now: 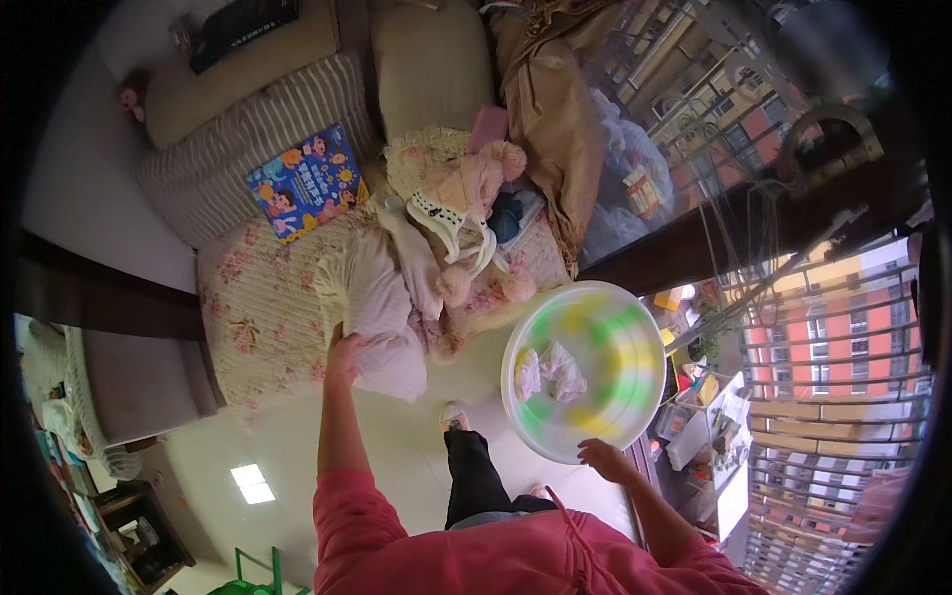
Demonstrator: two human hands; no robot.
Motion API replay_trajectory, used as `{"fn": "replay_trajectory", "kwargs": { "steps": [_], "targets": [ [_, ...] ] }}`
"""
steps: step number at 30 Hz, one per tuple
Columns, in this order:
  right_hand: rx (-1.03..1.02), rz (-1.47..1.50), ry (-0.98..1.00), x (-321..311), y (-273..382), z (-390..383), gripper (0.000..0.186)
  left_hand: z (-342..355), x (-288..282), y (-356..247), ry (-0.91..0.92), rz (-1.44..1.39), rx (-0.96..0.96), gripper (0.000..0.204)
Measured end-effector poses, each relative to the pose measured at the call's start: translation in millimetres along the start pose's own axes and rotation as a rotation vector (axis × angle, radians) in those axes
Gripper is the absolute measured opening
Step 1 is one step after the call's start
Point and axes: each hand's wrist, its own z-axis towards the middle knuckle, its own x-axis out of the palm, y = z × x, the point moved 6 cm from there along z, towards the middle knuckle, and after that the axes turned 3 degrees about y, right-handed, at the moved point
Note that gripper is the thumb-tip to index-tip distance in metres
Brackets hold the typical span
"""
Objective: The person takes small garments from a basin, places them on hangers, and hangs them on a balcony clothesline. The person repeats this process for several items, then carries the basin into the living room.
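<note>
My left hand (344, 353) grips the edge of a white cloth (382, 322), a bulky piece, perhaps clothing, that hangs off the front of the quilted seat. Some of its fingers are hidden against the fabric. My right hand (603, 460) is empty, its fingers apart, close to the near rim of a large round basin (635, 397) patterned in green and yellow. Two crumpled white cloths (563, 375) lie inside the basin, toward its left side.
A floral quilted cover (248, 327) lies over the seat ahead. On it are a blue picture book (309, 183), a striped cushion (258, 139) and a pink knitted item with pompoms (466, 193). Barred windows (833, 347) and a cluttered shelf (699, 426) stand right; a green stool (253, 580) is low left.
</note>
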Motion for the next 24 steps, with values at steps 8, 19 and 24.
{"fn": "replay_trajectory", "kwargs": {
  "steps": [8, 19, 24],
  "targets": [
    [-0.168, 0.383, 0.255, 28, 45, -31, 0.032, -214, 75, -148, 0.228, 0.014, 0.279, 0.062],
    [-0.519, 1.163, 0.154, -13, 82, -217, 0.057, -614, 301, 22, 1.767, 1.097, 0.674, 0.032],
    [-0.624, 1.146, -0.37, -51, 18, -370, 0.05, -687, 327, 51, 2.107, 1.06, 0.4, 0.039]
  ]
}}
